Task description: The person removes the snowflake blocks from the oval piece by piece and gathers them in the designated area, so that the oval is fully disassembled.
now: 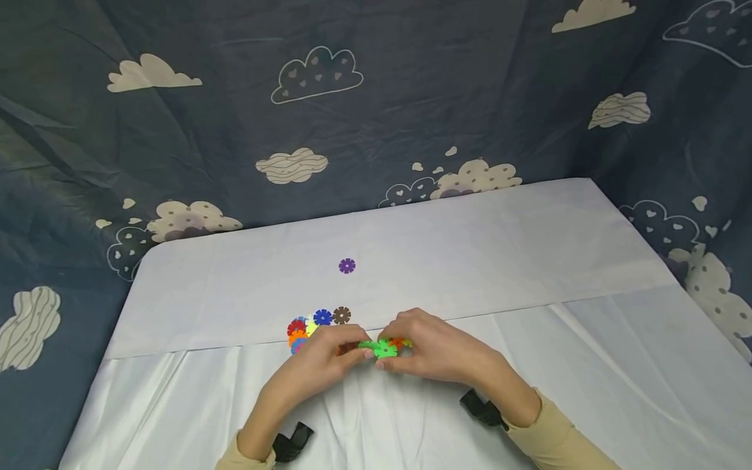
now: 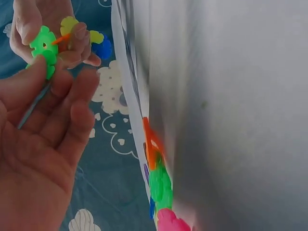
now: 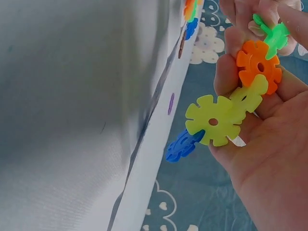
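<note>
My left hand [image 1: 320, 362] pinches a green snowflake disc [image 2: 50, 58] between thumb and forefinger, its other fingers loosely bent. Opposite it, my right hand [image 1: 446, 349] holds a chain of interlocking snowflake discs. In the right wrist view the chain runs from a green disc [image 3: 276, 41] through an orange disc [image 3: 259, 66] and yellow discs [image 3: 213, 121] to a blue disc [image 3: 184, 146]. The two green discs meet between the hands; whether they are slotted fully together cannot be told. The hands are close together above the white-covered table.
Loose discs of several colours lie in a cluster beyond my left hand, among them a red disc [image 1: 296, 327], a dark blue disc [image 1: 322, 317] and a brown disc [image 1: 341, 315]. Farther back lies a purple disc [image 1: 347, 266] on the white tablecloth [image 1: 470, 254]. A dark cloud-patterned curtain [image 1: 376, 130] surrounds the table.
</note>
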`<state>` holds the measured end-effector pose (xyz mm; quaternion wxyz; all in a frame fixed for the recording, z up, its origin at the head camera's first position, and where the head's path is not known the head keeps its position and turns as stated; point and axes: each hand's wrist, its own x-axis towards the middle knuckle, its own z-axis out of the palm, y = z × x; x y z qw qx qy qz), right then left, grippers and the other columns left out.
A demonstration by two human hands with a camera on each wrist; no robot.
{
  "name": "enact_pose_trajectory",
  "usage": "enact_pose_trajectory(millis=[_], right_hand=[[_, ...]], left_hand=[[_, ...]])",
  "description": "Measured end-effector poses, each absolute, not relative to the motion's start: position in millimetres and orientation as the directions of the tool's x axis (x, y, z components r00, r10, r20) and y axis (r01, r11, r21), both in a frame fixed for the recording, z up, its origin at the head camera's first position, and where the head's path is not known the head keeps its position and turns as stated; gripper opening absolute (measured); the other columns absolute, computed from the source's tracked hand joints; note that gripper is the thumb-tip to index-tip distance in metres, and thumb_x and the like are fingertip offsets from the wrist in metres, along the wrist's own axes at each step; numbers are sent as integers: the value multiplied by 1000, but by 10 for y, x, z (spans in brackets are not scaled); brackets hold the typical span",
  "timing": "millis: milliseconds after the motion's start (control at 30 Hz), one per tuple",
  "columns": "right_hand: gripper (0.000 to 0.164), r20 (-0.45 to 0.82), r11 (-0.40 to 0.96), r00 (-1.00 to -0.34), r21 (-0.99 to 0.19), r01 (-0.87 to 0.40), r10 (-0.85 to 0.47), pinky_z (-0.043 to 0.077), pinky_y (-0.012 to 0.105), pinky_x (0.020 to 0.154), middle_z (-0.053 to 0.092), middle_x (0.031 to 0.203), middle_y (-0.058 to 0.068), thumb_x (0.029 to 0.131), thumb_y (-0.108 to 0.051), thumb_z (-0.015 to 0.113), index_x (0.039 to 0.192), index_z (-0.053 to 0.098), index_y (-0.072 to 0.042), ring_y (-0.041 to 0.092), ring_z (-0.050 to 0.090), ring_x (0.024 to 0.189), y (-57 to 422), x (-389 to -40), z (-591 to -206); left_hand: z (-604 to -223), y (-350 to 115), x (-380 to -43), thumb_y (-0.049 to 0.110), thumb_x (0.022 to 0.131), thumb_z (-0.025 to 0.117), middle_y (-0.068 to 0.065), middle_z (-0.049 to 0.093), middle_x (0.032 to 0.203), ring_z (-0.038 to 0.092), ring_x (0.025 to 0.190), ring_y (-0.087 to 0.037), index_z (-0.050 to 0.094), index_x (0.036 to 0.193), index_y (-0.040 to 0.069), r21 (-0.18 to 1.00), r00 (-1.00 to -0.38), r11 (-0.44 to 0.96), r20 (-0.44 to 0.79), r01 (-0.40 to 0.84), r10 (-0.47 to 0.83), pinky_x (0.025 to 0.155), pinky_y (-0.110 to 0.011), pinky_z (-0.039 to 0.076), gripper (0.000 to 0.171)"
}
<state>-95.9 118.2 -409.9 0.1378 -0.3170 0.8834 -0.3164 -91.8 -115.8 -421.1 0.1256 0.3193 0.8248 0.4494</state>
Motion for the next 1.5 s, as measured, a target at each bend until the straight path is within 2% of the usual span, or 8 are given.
enact_pose_trajectory(millis=[100, 267, 400, 633, 867, 967, 1200, 1500], right_hand=[[31, -58, 603, -760, -649, -464, -648, 46, 33, 84, 61, 93, -22, 86, -44, 74, 107, 74, -21, 10, 52, 99, 1177, -960, -4083], [32, -68, 605, -759, -651, -459, -648, 47, 34, 85, 61, 94, -22, 85, -46, 74, 108, 74, -22, 10, 52, 101, 1178, -953, -4073], [35, -60, 603, -766, -659, -451, -640, 47, 34, 85, 61, 95, -22, 85, -48, 73, 108, 74, -22, 10, 51, 102, 1177, -941, -4065], [25, 6, 571, -763, -660, -488, -646, 45, 33, 85, 60, 88, -23, 87, -41, 74, 102, 73, -22, 9, 51, 95, 1168, -922, -4056], [15, 142, 525, -722, -594, -610, -677, 42, 31, 88, 58, 82, -24, 90, -36, 69, 95, 71, -22, 4, 50, 81, 1120, -896, -4047], [12, 173, 516, -713, -579, -632, -679, 41, 28, 83, 54, 77, -25, 92, -35, 66, 92, 69, -24, 4, 48, 77, 1098, -877, -4044], [4, 176, 506, -720, -601, -618, -671, 42, 24, 68, 50, 72, -22, 90, -29, 67, 87, 65, -27, 5, 50, 80, 1091, -851, -4056], [18, 210, 475, -697, -595, -648, -686, 40, 22, 61, 44, 63, -18, 86, -27, 68, 75, 53, -29, 4, 47, 68, 1088, -895, -4097]], left_hand=[[-4217, -1173, -924, 8, 91, 70, 10, 58, 81, 53, 74, -9, 69, 90, 15, 823, -746, 362, 107, 437, 658, 67, -26, 46, 8], [-4233, -1179, -933, 9, 92, 69, 13, 55, 80, 51, 72, -8, 67, 86, 15, 796, -717, 330, 177, 507, 675, 64, -25, 44, 9], [-4233, -1183, -929, 9, 91, 69, 13, 54, 77, 50, 72, -8, 65, 83, 17, 797, -719, 319, 196, 513, 667, 63, -26, 43, 12], [-4194, -1179, -909, 10, 92, 69, 12, 57, 81, 53, 76, -10, 68, 87, 16, 818, -756, 362, 129, 447, 642, 67, -28, 46, 8], [-4160, -1159, -879, 19, 96, 67, 3, 67, 80, 62, 74, -15, 70, 90, 26, 875, -764, 365, 9, 318, 645, 69, -28, 51, 9], [-4158, -1145, -874, 17, 96, 66, 2, 67, 76, 64, 71, -20, 68, 87, 23, 901, -753, 325, 2, 287, 658, 67, -29, 53, 11], [-4166, -1150, -881, 15, 97, 64, 1, 63, 69, 60, 64, -21, 66, 84, 13, 904, -729, 301, 17, 304, 685, 60, -26, 47, 13], [-4210, -1125, -876, 18, 98, 63, 0, 61, 66, 56, 61, -17, 64, 81, 11, 919, -716, 260, 33, 295, 697, 56, -24, 44, 18]])
